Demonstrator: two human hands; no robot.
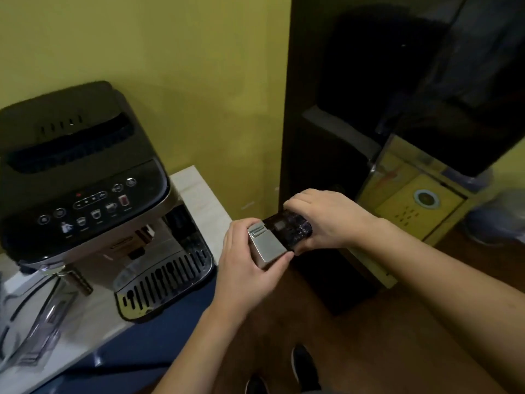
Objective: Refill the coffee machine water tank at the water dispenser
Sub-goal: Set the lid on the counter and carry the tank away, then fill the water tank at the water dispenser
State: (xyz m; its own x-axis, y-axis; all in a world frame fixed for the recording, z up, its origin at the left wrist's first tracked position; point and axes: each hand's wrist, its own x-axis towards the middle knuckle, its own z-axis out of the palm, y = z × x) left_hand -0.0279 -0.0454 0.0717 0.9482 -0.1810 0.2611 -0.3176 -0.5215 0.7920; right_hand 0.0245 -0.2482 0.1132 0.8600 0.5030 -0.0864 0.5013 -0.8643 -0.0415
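Beside yellow wall [199, 81], both hands [250, 251] seemingly clasp water tank [279, 237].

Both bare forearms reached forward, the left hand [250, 251] cupped from below with its grip closed, the right hand [324, 220] curled over from above, fingers bent.

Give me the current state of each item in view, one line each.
water tank: out of the machine, held in the air with both hands
left hand: gripping the tank's silver end
right hand: gripping the tank's dark end
coffee machine: on the table, red indicator lit
water dispenser: not in use yet
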